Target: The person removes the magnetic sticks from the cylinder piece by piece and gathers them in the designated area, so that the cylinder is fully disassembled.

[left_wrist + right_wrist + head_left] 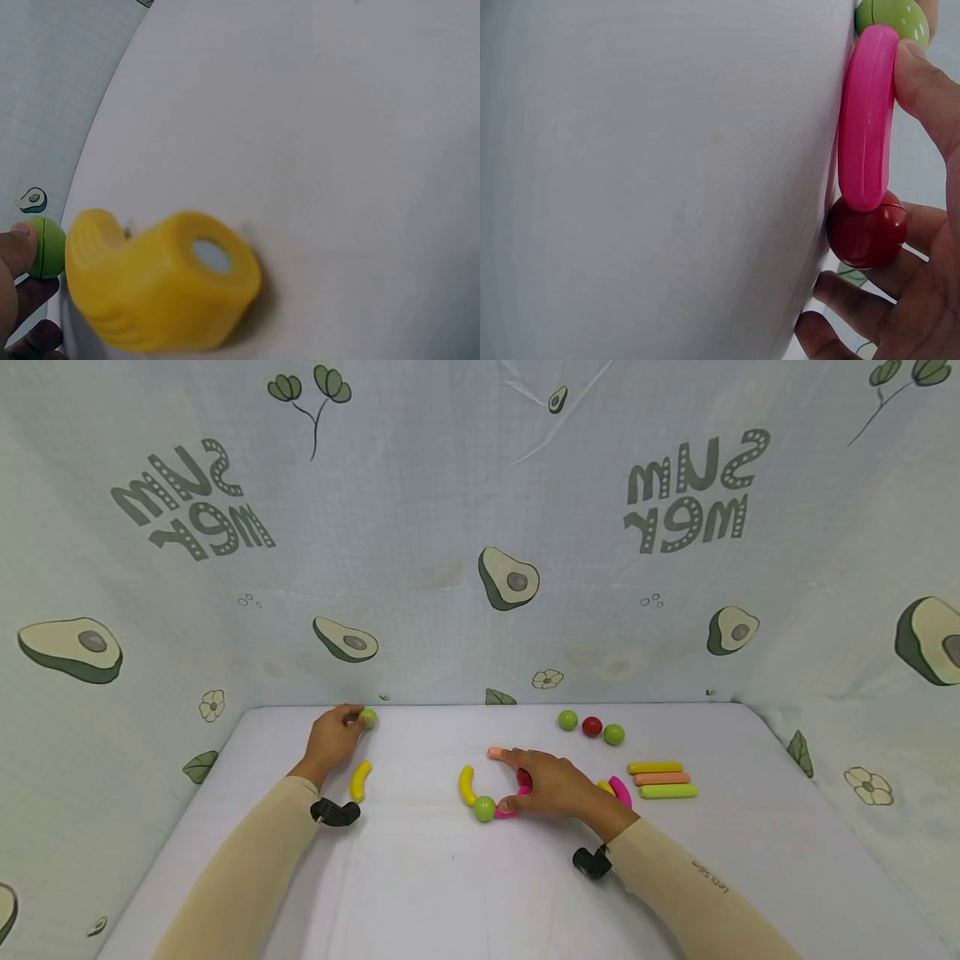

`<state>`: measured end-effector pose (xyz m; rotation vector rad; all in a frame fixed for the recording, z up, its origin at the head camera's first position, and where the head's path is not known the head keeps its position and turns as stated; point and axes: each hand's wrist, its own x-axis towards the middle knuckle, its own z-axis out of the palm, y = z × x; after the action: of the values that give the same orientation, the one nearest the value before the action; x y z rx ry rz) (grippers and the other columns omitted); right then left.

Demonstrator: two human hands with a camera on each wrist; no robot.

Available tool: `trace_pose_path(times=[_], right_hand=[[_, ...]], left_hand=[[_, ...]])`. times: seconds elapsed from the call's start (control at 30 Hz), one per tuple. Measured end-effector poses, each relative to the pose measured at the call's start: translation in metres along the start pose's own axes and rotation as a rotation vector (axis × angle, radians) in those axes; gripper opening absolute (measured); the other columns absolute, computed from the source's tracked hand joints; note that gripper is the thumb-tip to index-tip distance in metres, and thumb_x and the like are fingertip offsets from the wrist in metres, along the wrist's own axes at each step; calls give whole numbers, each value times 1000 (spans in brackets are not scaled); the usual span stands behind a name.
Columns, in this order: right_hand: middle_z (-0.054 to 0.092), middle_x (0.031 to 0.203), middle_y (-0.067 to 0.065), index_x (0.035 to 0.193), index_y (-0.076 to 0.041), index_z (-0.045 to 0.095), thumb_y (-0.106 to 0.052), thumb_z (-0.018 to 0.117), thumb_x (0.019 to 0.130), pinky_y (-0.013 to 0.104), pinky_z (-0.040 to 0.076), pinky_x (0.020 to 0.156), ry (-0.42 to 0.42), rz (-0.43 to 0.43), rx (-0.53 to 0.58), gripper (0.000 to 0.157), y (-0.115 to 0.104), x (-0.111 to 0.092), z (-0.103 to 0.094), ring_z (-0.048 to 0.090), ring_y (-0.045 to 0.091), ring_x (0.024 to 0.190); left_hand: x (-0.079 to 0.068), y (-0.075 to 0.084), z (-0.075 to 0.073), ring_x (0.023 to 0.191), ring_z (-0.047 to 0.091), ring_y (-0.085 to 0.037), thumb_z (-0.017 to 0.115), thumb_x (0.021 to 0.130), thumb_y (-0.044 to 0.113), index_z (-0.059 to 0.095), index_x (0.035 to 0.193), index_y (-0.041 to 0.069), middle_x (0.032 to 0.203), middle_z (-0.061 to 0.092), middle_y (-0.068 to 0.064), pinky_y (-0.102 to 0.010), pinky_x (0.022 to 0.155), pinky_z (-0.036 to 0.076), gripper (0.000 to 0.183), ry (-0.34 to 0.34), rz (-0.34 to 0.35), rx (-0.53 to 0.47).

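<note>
At the far left of the table, my left hand (332,742) pinches a green ball (368,718) between thumb and fingers. A yellow curved stick (360,782) with a pale round inset in its end lies near that wrist. Toward the middle, my right hand (553,785) is spread over a pink curved stick (866,120) and a red ball (866,234). Its thumb touches the pink stick's end, beside another green ball (483,809). An outstretched finger reaches an orange stick (495,752), mostly hidden. Another yellow curved stick (467,785) meets the green ball.
At the back right stand two green balls (567,720) with a red ball (592,727) between them. Straight yellow (655,767), orange (662,778) and lime (669,791) sticks lie side by side at right. Behind my right wrist, a pink curved stick (620,792) shows partly.
</note>
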<state>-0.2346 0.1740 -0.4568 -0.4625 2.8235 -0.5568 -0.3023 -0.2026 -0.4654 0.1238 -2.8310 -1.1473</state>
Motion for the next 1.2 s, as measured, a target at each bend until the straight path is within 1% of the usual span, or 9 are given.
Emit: trace_pose_path(times=[0.27, 0.57, 0.7, 0.77, 0.8, 0.93, 1.03, 1.1, 1.2], right_hand=[[50, 154, 5, 155, -26, 47, -49, 87, 79, 54, 47, 104, 1, -1, 11, 89, 0, -1, 1, 46, 29, 139], [49, 154, 7, 155, -26, 47, -48, 87, 79, 54, 47, 105, -2, 10, 13, 89, 0, -2, 1, 46, 31, 140], [49, 154, 9, 155, -25, 46, -48, 86, 80, 58, 35, 114, -6, 4, 3, 89, 0, -2, 1, 44, 34, 141], [48, 155, 10, 156, -26, 46, -49, 86, 79, 59, 34, 113, -10, 10, 1, 89, 0, -2, 0, 43, 37, 141], [47, 155, 11, 156, -26, 46, -49, 86, 79, 60, 34, 113, -14, 15, 5, 89, -1, -1, 0, 43, 37, 141], [44, 157, 12, 156, -28, 45, -50, 86, 79, 60, 48, 101, -28, 42, 20, 90, -2, -2, 0, 46, 39, 138], [44, 158, 11, 157, -29, 44, -50, 85, 79, 59, 49, 100, -29, 47, 21, 90, -2, -2, -1, 47, 37, 137], [44, 158, 11, 157, -29, 44, -50, 85, 80, 59, 47, 102, -25, 41, 22, 90, -1, -2, -1, 46, 37, 138], [45, 157, 12, 157, -27, 45, -50, 85, 80, 59, 45, 104, -21, 25, 33, 90, -1, -4, -2, 45, 36, 139]], left_hand=[[0, -1, 1, 119, 57, -37, 59, 105, 23, 59, 141, 3, 134, 63, -19, -51, 103, 46, 41, -14, 2, 50], [0, 1, -1, 132, 50, -40, 56, 107, 29, 50, 149, 3, 142, 57, -21, -54, 109, 41, 49, -46, -19, 41], [-3, 3, -2, 134, 48, -41, 56, 107, 30, 47, 150, 3, 146, 54, -21, -55, 110, 40, 52, -48, -29, 38], [-4, 4, -2, 135, 47, -42, 55, 107, 29, 46, 151, 3, 148, 52, -21, -55, 110, 40, 52, -38, -24, 33], [-5, 5, -2, 135, 47, -42, 56, 107, 28, 46, 150, 2, 148, 51, -22, -56, 110, 40, 52, -28, -15, 29], [-11, 10, -3, 137, 44, -43, 58, 105, 26, 51, 146, 1, 145, 53, -22, -57, 112, 37, 48, 46, 49, 38], [-15, 18, -4, 138, 42, -43, 62, 104, 24, 56, 142, 1, 144, 55, -22, -56, 114, 35, 45, 98, 123, 44], [-18, 24, -4, 139, 41, -43, 63, 103, 24, 58, 140, 2, 144, 55, -22, -56, 115, 33, 43, 103, 163, 44], [-25, 34, -1, 141, 39, -41, 64, 103, 26, 60, 140, 5, 147, 53, -20, -57, 115, 32, 43, 76, 197, 37]])
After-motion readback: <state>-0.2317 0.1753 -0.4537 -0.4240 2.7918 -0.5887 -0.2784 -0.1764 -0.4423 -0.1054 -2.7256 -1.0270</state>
